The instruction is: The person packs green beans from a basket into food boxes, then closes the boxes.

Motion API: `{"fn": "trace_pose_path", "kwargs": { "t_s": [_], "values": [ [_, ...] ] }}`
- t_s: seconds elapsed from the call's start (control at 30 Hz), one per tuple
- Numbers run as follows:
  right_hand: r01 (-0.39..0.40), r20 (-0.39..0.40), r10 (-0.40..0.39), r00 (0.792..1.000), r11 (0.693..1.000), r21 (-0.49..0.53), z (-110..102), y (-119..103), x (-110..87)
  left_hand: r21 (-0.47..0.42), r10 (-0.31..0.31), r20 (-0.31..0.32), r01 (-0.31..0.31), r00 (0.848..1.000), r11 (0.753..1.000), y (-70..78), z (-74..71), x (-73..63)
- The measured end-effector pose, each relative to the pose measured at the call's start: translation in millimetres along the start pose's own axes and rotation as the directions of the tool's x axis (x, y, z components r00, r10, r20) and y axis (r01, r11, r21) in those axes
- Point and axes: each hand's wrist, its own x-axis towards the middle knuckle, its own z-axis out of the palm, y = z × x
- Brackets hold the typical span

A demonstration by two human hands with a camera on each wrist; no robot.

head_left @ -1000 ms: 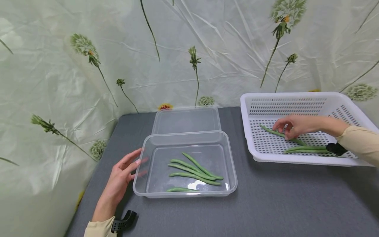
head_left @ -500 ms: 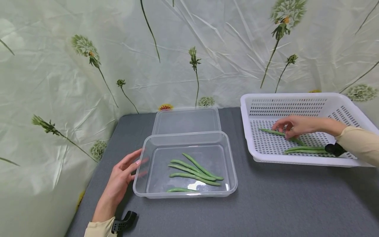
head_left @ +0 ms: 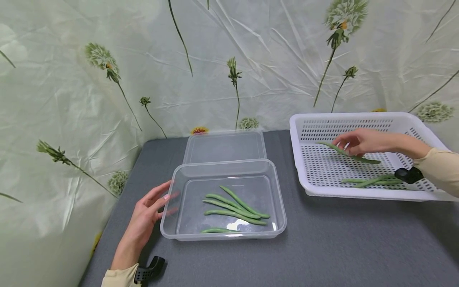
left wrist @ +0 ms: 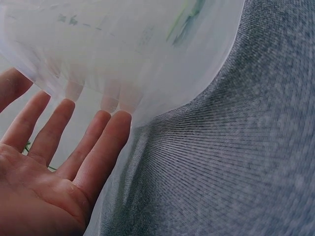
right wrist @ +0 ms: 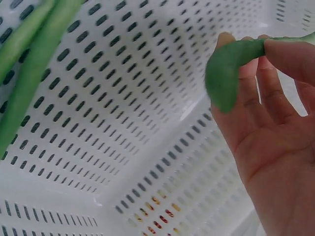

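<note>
Over the white perforated basket (head_left: 299, 171), my right hand (head_left: 365, 142) pinches a green bean (head_left: 367, 160) between thumb and fingertips. The right wrist view shows the bean's thick end (right wrist: 224, 81) jutting past the fingers. Other green beans (head_left: 373, 181) lie on the basket floor below that hand. My left hand (head_left: 145, 217) rests its outstretched fingertips against the left wall of a clear plastic container (head_left: 281, 199). In the left wrist view the left hand's fingers (left wrist: 101, 152) are straight at the container's side. Several green beans (head_left: 233, 207) lie inside the container.
A clear lid (head_left: 226, 145) lies flat behind the container. Both stand on a dark grey cloth-covered table (head_left: 322, 239). A pale curtain (head_left: 201, 79) with a dandelion print hangs right behind the table and along its left side.
My right hand has risen slightly, lifting the pinched bean off the basket floor. The beans beneath have shifted, one now crossing another. The left hand has stayed at the container.
</note>
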Motion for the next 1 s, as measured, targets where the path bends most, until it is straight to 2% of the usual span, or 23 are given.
{"fn": "trace_pose_path", "kwargs": {
  "t_s": [0.23, 0.33, 0.5, 0.63, 0.77, 1.0],
  "values": [
    [-0.011, -0.052, 0.011, 0.999, 1.0, 0.012, -1.2, -16.1, -7.7, 0.006, 0.002, 0.002, -0.002, 1.0, 1.0, -1.3, 0.4, -0.2],
    [-0.039, -0.085, 0.042, 0.995, 0.999, 0.035, -2.1, -27.5, -12.8, -0.003, 0.002, 0.0, -0.002, 1.0, 1.0, -0.9, 0.4, 0.0],
    [-0.102, -0.158, 0.111, 0.981, 0.993, 0.064, -0.6, -46.3, -19.1, 0.001, 0.003, 0.002, -0.003, 1.0, 1.0, 0.1, 0.7, -0.8],
    [-0.122, -0.215, 0.135, 0.967, 0.99, 0.069, 5.0, -56.9, -20.7, 0.007, 0.005, 0.001, -0.005, 1.0, 1.0, 0.6, 0.2, -1.2],
    [-0.088, -0.259, 0.103, 0.96, 0.994, 0.067, 9.3, -61.0, -24.2, 0.001, 0.007, 0.004, -0.007, 1.0, 1.0, 0.4, 0.3, -0.7],
    [0.015, -0.317, 0.021, 0.948, 0.994, 0.111, 14.2, -65.7, -28.9, 0.001, 0.015, 0.007, -0.015, 1.0, 1.0, 0.7, -0.4, 0.0]
  ]
}}
